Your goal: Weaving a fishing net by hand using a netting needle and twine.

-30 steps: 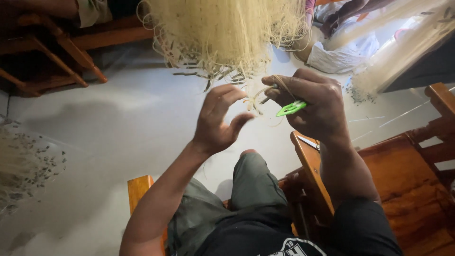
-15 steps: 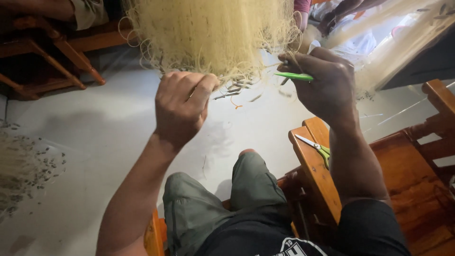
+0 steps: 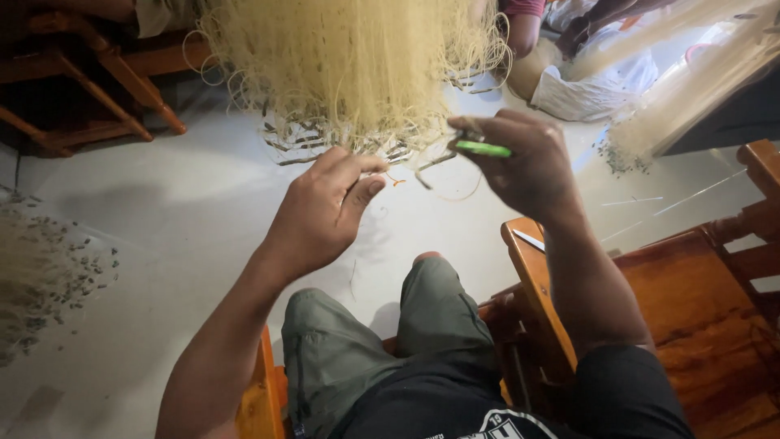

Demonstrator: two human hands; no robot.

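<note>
Floor: pale grey, smooth, lit from the upper right. Scattered dark bits and a loose heap of pale strands at the left edge. Dark wooden furniture legs upper left. Reddish wooden chair on the right, its armrest running under the right forearm. A small blade-like tool lies on that armrest, mostly hidden, can't tell what kind. Another person sits upper right in light clothing, with more pale netting stretched beside them.

Work piece: hanging bundle of pale yellow monofilament fishing net, top centre, dense mesh, hanging down to hand level. Lower fringe ragged, with small dark sinkers strung along the bottom edge. Loose line curls off both sides.

Left hand: raised, back of the hand to camera, fingers curled, thumb and forefinger pinched together just under the net's fringe. Looks like a thin strand in the pinch, can't confirm, too fine to resolve.

Right hand: raised at the same height, just right of the fringe, closed in a fist-like grip around a green netting needle that points left toward the net. A loop of line hangs below its tip.

Hands near each other, not touching. Wearer seated, olive trousers, black shirt, knee between the forearms.
</note>
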